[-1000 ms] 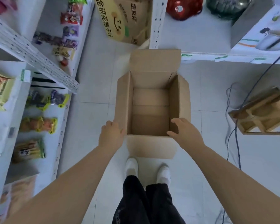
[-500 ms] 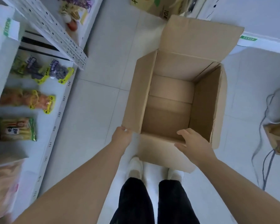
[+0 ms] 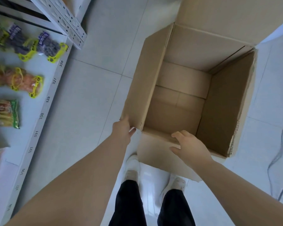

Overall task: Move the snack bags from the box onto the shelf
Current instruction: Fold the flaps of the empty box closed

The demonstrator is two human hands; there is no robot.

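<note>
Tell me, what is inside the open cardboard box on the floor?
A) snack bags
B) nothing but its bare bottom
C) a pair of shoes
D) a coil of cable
B: looking into the cardboard box, only its plain bottom flaps show; the snack bags lie on the shelf to the left.

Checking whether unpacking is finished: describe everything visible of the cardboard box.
The cardboard box is brown corrugated board, upright on the tiled floor right of the shelf, flaps folded open. Inside, only its bare bottom shows, no bags. The left hand pinches its near-left flap corner; the open right hand touches the near flap.
</note>
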